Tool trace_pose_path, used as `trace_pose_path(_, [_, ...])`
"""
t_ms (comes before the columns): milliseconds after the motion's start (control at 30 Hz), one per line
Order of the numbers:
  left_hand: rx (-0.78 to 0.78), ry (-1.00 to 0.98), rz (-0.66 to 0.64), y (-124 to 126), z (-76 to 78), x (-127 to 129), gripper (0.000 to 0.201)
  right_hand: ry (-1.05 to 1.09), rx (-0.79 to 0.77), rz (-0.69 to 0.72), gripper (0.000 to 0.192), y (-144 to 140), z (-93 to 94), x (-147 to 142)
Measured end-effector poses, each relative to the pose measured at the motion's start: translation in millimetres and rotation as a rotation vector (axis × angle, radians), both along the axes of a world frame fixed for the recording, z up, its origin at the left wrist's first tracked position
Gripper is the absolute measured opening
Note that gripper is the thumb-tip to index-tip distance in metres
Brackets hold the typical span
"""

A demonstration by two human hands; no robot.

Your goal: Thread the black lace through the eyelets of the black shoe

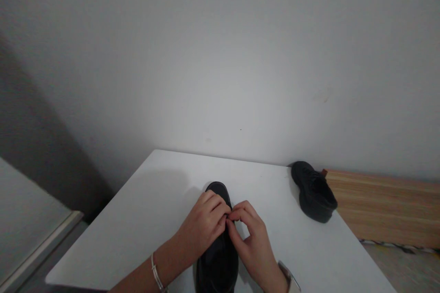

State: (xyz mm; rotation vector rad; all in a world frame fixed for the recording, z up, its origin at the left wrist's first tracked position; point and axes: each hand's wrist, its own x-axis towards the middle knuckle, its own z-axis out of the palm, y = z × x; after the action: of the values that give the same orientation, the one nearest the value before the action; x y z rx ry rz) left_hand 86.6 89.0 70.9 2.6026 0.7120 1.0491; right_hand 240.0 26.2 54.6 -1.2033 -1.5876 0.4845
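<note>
A black shoe (217, 263) rests on the white table (165, 201) in front of me, toe pointing away and opening towards me. My left hand (208, 219) lies across the shoe's upper, its fingers bent and closed in a pinch. From the right side, my right hand (250, 238) meets it with thumb and forefinger pinched together. A thin dark bit between the fingertips looks like the shoelace; most of the lacing is hidden beneath the fingers.
A second black lace-up shoe (315, 194) stands near the table's right edge. Behind the table rises a pale wall (220, 68). Wood-grain board (385, 206) shows to the right, and a white panel (30, 224) is at the left.
</note>
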Motion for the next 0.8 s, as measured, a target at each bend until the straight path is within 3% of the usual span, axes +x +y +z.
trace_pose_path(400, [0.105,-0.118,0.015,-4,-6.7,-4,0.017,0.119,-0.122,0.049,0.012,13,6.5,15])
trace_pose_path(800, [0.122,-0.228,0.04,-8,-18.4,-1,0.017,0.113,-0.126,0.127,0.013,13,14.4,17])
